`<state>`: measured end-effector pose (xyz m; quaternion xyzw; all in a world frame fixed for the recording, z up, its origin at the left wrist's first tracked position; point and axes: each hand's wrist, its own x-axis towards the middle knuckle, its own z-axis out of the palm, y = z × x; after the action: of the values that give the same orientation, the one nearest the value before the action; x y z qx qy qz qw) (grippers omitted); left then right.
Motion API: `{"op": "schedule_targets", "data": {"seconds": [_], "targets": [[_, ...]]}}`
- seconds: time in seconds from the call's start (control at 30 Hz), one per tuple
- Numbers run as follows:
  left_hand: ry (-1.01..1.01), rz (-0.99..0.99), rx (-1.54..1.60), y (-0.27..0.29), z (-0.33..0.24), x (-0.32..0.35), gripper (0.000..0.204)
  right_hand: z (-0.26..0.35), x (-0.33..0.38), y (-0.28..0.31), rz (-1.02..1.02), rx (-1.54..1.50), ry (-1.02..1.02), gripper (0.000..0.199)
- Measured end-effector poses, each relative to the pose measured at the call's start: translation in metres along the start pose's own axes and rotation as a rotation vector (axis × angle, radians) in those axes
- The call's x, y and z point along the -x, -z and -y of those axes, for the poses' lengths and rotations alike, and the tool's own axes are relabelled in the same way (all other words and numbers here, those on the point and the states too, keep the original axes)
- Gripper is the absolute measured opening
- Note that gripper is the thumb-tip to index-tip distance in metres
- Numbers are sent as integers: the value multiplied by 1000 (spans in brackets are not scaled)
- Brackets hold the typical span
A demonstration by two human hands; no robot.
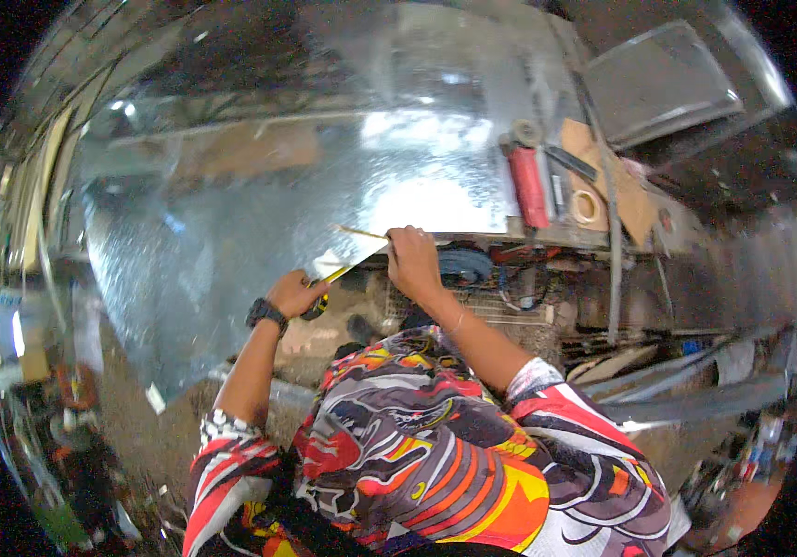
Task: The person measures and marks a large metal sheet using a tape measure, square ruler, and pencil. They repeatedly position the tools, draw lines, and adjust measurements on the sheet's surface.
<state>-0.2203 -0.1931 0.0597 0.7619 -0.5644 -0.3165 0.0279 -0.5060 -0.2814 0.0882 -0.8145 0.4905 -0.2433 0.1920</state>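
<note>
Metal sheet (231, 223) spreads beyond hands (411, 262), tape measure (318, 305) at its edge.

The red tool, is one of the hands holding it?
No, the red tool lies off to the side, touching neither the left hand nor the right hand.

brown floor (131, 444), lower left | wire rack (500, 314) below workbench (558, 236) edge | grey ribbed panel (756, 269), far right
</note>
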Motion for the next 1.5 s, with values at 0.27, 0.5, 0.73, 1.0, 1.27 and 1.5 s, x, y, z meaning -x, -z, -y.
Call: {"op": "schedule_targets", "data": {"seconds": [0.27,0.5,0.73,1.0,1.27,1.5], "targets": [[-130,231,201,22,-109,-9,63,-118,89,92,-614,-343,-667,17],[-595,-22,90,13,-184,-28,58,-179,115,126,-743,155,-609,18],[-663,0,-110,5,-232,-65,58,-180,71,159,-628,184,-698,28],[-560,-242,-306,-12,-160,-60,51,-130,46,96,-465,-90,-468,26],[-584,-131,-378,25,-107,-32,33,33,1,-7,115,-614,-588,30],[-372,-196,337,57,-84,19,45,74,-16,7,451,-933,-743,21]]}}
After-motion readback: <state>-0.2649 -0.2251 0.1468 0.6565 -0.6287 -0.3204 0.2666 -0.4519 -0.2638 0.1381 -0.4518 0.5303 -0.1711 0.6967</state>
